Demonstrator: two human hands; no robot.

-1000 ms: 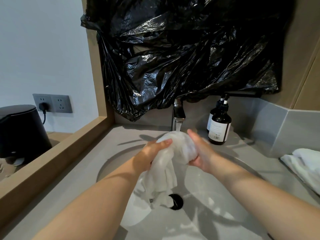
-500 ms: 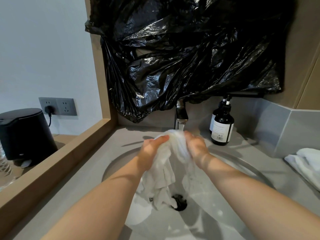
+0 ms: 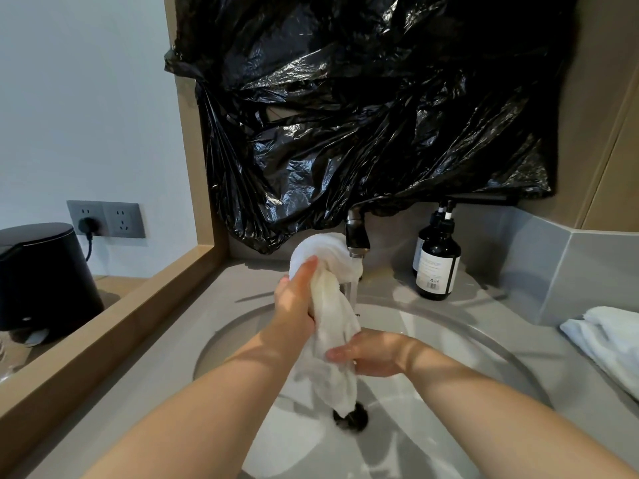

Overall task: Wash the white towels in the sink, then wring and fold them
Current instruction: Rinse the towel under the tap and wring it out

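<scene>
Black crinkled plastic sheeting [image 3: 380, 115] hangs over the wall behind, and we cannot see what it covers. Below it the grey stone table [image 3: 162, 357] carries the round white sink [image 3: 460, 344], where the task's thing is: a white wet towel [image 3: 333, 319], which we hold upright over the basin so that its drip falls toward the dark drain [image 3: 352, 420]. More white folded towels [image 3: 612, 340] lie on the table at right, cut off by the frame.

Our left hand [image 3: 295, 299] has its fingers curled tight round the upper part, just under a bunched knob of cloth beside the metal tap [image 3: 356, 233], whose water runs. Our right hand [image 3: 370, 354] clasps the hanging part lower down, fingers laid across it, probably to squeeze water downward; its thumb is hidden behind the cloth. The label on the dark pump bottle [image 3: 436, 261] is too small to read.
</scene>
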